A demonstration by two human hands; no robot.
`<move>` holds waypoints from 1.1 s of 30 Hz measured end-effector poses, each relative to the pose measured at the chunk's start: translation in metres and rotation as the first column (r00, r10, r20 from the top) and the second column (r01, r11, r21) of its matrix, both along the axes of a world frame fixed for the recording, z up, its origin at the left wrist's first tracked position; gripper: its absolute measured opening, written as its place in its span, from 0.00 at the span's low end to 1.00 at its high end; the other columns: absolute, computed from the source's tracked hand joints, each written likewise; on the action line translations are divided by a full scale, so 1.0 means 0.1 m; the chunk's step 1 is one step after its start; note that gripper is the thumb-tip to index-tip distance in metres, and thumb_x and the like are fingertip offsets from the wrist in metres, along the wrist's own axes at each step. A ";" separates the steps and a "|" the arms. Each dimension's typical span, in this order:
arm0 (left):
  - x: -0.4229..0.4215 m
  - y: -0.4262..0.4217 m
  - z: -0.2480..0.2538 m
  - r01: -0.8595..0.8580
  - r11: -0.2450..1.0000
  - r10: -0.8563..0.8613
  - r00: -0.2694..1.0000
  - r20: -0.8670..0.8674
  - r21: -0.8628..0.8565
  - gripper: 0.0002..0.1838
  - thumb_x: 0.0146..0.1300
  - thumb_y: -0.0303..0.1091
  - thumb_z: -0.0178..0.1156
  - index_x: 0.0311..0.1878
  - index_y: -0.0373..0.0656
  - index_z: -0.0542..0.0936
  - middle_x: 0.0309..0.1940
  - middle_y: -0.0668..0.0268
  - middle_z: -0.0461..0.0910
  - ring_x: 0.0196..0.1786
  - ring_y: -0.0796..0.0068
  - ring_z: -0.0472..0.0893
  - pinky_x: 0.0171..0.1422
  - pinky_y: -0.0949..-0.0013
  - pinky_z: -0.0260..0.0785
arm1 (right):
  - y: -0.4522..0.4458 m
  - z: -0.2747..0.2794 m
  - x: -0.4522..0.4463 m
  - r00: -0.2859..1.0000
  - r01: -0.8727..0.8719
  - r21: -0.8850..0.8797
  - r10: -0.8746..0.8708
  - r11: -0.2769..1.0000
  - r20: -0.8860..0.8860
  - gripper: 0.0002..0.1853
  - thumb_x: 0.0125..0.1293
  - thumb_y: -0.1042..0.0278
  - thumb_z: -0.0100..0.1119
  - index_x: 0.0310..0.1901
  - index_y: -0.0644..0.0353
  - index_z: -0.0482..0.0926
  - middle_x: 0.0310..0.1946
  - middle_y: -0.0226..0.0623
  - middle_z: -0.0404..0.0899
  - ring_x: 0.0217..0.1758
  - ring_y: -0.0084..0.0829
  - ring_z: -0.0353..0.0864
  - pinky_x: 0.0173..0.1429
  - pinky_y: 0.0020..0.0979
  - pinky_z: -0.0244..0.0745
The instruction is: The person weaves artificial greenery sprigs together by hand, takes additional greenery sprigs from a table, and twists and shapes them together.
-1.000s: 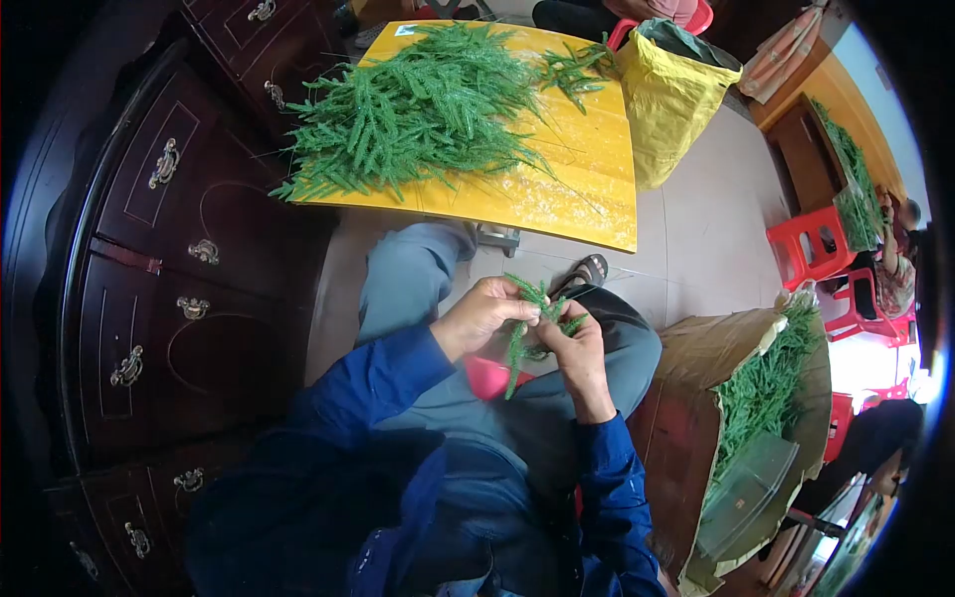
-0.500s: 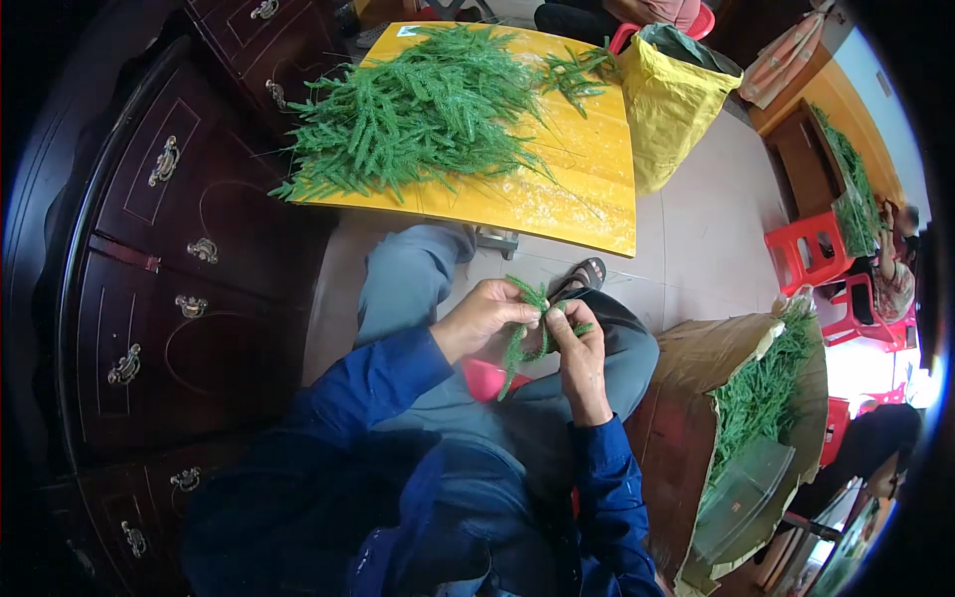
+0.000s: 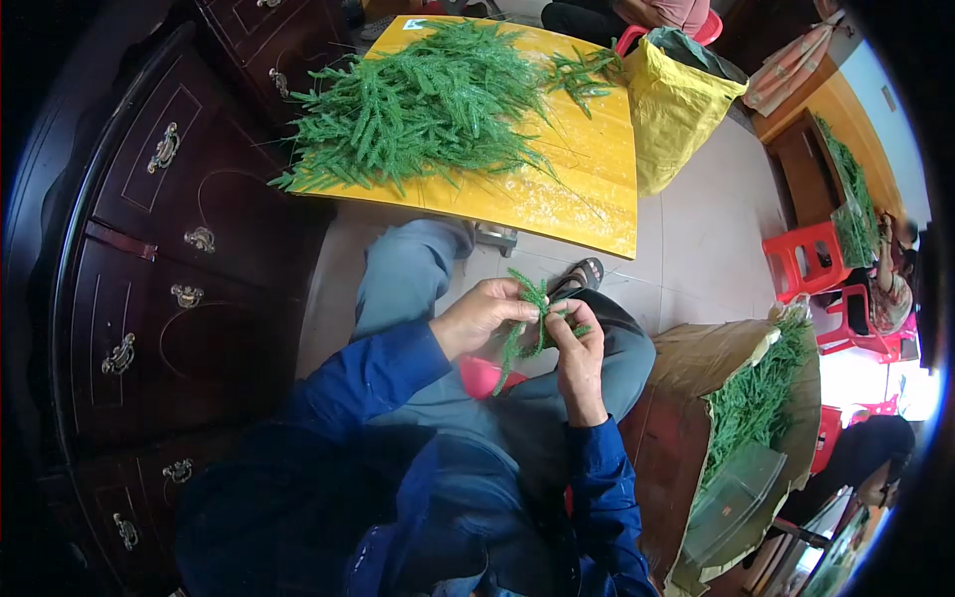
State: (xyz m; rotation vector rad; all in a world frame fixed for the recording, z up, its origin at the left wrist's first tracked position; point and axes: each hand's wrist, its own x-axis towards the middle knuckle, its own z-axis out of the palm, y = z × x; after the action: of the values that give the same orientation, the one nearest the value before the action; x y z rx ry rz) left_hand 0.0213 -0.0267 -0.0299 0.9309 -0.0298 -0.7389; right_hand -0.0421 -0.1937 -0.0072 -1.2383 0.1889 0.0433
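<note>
Above my lap, my left hand pinches a green artificial pine sprig near its middle. My right hand is closed on the same sprig from the other side, thumb and forefinger at its stems. Some needled tips stick up between the hands, others hang down or poke out past the right fingers. The exact joint under the fingertips is hidden. A large heap of similar green sprigs covers the left of the yellow table in front of me, and a smaller bunch lies toward its far right.
A yellow sack stands against the table's right side. To my right is a cardboard box holding more greenery. Dark wooden drawers line my left. Red stools and other people are farther right and at the back.
Both hands stay closed on the sprig with only slight finger movement. The view has shifted a little; the heap and the table look the same.
</note>
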 end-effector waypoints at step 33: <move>-0.07 -0.07 0.11 -0.268 0.907 0.029 0.810 0.586 0.325 0.06 0.60 0.24 0.66 0.41 0.39 0.83 0.40 0.65 0.83 0.43 0.81 0.81 0.50 0.72 0.74 | 0.06 -0.02 0.01 0.989 0.131 -0.058 -0.126 0.990 0.072 0.06 0.74 0.68 0.57 0.39 0.59 0.77 0.30 0.22 0.75 0.33 0.13 0.70 0.38 0.19 0.67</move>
State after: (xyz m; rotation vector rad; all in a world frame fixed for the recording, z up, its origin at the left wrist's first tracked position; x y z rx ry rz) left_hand 0.0141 -0.0342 -0.0190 1.5085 -0.3446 -0.2878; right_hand -0.0406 -0.1881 -0.0095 -1.2856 0.2119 -0.1173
